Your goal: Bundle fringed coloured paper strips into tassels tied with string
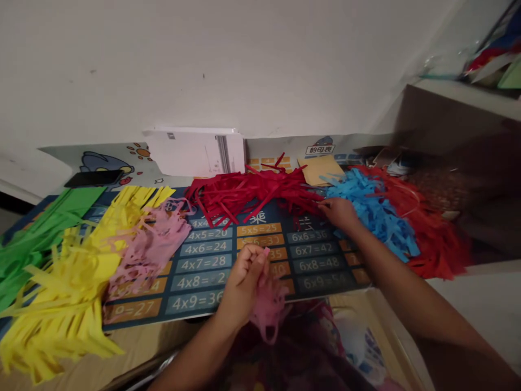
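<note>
My left hand (246, 282) is closed near the front edge of the table, pinching a pink fringed paper piece (268, 304) that hangs down over the edge. Farther back, my right hand (340, 213) has its fingers pressed together at the right end of a dark red heap of fringed paper (260, 190). Beside that hand on the right lies blue fringed paper (372, 209), with orange-red fringed paper (435, 244) beyond it. A larger pink fringed piece (157, 247) rests on the left, against yellow fringed paper (93, 260).
Green paper (49, 228) and a dark phone (93, 178) lie at the far left. A white box (197, 152) leans on the wall behind the red heap, near a tan paper square (321, 170). A times-table mat (199, 264) covers the table. An open drawer (374, 309) is below.
</note>
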{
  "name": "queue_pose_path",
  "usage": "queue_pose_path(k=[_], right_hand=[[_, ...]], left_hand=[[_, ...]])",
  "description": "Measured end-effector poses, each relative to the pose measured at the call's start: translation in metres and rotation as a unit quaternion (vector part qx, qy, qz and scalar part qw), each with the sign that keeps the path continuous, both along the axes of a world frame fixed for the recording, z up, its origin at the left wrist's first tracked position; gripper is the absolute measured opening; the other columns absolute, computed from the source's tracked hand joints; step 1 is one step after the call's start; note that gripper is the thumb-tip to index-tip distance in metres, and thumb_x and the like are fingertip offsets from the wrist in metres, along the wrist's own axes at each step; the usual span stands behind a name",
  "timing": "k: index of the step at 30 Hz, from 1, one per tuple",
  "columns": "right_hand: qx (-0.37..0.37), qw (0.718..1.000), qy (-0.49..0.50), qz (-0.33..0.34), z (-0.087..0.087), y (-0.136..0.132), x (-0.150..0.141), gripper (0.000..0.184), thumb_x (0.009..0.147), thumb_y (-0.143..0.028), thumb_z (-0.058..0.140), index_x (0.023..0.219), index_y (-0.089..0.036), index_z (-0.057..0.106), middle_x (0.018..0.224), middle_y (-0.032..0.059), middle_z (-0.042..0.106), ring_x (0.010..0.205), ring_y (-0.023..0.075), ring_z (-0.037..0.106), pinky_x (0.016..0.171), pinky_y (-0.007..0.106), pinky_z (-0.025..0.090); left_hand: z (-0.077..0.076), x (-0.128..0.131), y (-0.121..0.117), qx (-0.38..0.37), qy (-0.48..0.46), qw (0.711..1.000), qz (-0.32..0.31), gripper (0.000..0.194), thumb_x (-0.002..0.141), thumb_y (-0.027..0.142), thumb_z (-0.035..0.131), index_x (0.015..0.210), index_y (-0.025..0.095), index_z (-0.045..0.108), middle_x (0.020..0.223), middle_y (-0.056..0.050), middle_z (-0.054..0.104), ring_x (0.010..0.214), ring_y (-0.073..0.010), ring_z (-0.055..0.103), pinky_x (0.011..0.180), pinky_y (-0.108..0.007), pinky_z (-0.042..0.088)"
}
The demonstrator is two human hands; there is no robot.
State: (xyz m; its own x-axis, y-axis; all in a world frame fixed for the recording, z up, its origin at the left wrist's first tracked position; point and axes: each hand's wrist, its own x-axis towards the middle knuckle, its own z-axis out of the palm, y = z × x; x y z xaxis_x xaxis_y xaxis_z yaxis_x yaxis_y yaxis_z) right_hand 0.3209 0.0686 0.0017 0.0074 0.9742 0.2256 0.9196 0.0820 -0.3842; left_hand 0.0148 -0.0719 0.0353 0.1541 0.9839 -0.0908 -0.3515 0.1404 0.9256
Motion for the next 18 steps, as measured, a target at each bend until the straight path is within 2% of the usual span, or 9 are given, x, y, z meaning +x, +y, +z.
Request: queue_pose_path(k=[2, 6, 8, 10, 12, 14, 16, 18], right_hand=[[-0.021, 0.999, -0.040, 0.011, -0.009, 0.008, 0.000, 0.020, 0.091, -0.026, 0.064, 0.075, -0.016, 0.070, 0.070, 0.0065, 0.070, 0.070, 0.0184, 0.065, 0.066, 0.030, 0.046], [-0.053, 0.996, -0.077, 0.007, -0.018, 0.010, -0.006, 0.029, 0.097, -0.042, 0.060, 0.091, -0.015, 0.066, 0.084, 0.0010, 0.066, 0.075, 0.0132, 0.064, 0.072, 0.030, 0.054], [-0.055, 0.996, -0.071, -0.002, -0.016, 0.013, -0.004, 0.029, 0.097, -0.042, 0.060, 0.090, -0.015, 0.066, 0.085, 0.0007, 0.066, 0.075, 0.0126, 0.064, 0.072, 0.030, 0.055], [-0.043, 0.997, -0.054, -0.017, -0.008, 0.012, 0.001, 0.026, 0.094, -0.038, 0.063, 0.081, -0.016, 0.067, 0.076, 0.0017, 0.066, 0.068, 0.0137, 0.062, 0.067, 0.029, 0.052], [-0.013, 0.999, -0.026, -0.039, 0.003, 0.002, 0.003, 0.022, 0.090, -0.034, 0.064, 0.076, -0.017, 0.069, 0.069, 0.0050, 0.068, 0.063, 0.0176, 0.062, 0.061, 0.030, 0.049], [0.028, 0.998, 0.017, -0.048, 0.015, -0.019, -0.002, 0.023, 0.088, -0.035, 0.060, 0.089, -0.016, 0.074, 0.075, 0.0090, 0.073, 0.066, 0.0225, 0.066, 0.061, 0.033, 0.050], [0.058, 0.996, 0.069, -0.021, 0.020, -0.044, -0.016, 0.031, 0.090, -0.041, 0.057, 0.103, -0.020, 0.075, 0.090, 0.0086, 0.076, 0.078, 0.0244, 0.070, 0.069, 0.036, 0.054], [0.067, 0.989, 0.126, 0.029, 0.018, -0.066, -0.035, 0.030, 0.090, -0.045, 0.057, 0.101, -0.025, 0.076, 0.095, 0.0059, 0.077, 0.086, 0.0247, 0.071, 0.077, 0.037, 0.055]], left_hand=[[-0.002, 0.003, 0.000, -0.007, -0.006, 1.000, -0.008, 0.039, 0.086, 0.055, 0.069, 0.083, 0.020, 0.051, 0.054, 0.011, 0.040, 0.045, -0.0051, 0.033, 0.046, -0.017, 0.030], [-0.008, 0.005, 0.001, 0.009, 0.023, 1.000, -0.014, 0.041, 0.087, 0.058, 0.066, 0.084, 0.020, 0.051, 0.054, 0.011, 0.043, 0.045, -0.0053, 0.033, 0.046, -0.018, 0.029], [-0.011, 0.005, 0.002, 0.020, 0.045, 0.999, -0.007, 0.042, 0.087, 0.059, 0.066, 0.083, 0.020, 0.051, 0.057, 0.010, 0.046, 0.046, -0.0054, 0.035, 0.047, -0.019, 0.032], [-0.012, 0.005, 0.003, 0.025, 0.063, 0.998, 0.000, 0.044, 0.086, 0.061, 0.066, 0.081, 0.019, 0.051, 0.059, 0.008, 0.049, 0.048, -0.0056, 0.038, 0.049, -0.020, 0.034], [-0.013, 0.005, 0.002, 0.027, 0.070, 0.997, 0.001, 0.045, 0.085, 0.061, 0.065, 0.081, 0.019, 0.051, 0.060, 0.008, 0.050, 0.048, -0.0058, 0.040, 0.049, -0.020, 0.034], [-0.015, 0.004, 0.001, 0.025, 0.073, 0.997, -0.005, 0.044, 0.086, 0.060, 0.065, 0.081, 0.018, 0.051, 0.061, 0.007, 0.051, 0.048, -0.0057, 0.040, 0.050, -0.020, 0.034], [-0.016, 0.004, 0.001, 0.020, 0.073, 0.997, -0.014, 0.042, 0.087, 0.058, 0.065, 0.081, 0.018, 0.051, 0.064, 0.006, 0.054, 0.048, -0.0054, 0.040, 0.050, -0.021, 0.033], [-0.017, 0.005, 0.001, 0.015, 0.069, 0.997, -0.026, 0.041, 0.088, 0.056, 0.064, 0.082, 0.018, 0.051, 0.066, 0.005, 0.056, 0.048, -0.0053, 0.040, 0.049, -0.021, 0.032]])
